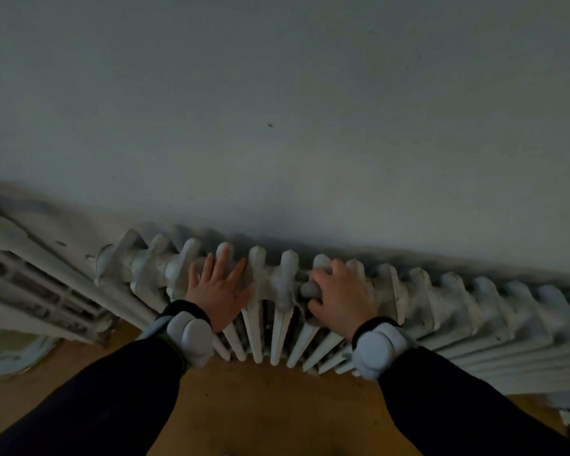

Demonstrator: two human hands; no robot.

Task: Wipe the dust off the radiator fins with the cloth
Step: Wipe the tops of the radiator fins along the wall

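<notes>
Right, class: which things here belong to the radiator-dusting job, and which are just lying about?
Job: white ribbed metal radiator; grey wadded cloth, gripped by right hand; left hand flat on its top.
Lying about: white slatted frame at far left; pale round object on the yellow-brown wooden floor.

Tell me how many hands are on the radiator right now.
2. The left hand lies flat, fingers spread, on the radiator; the right hand, a few fins to its right, is curled round what looks like a grey cloth.
</notes>
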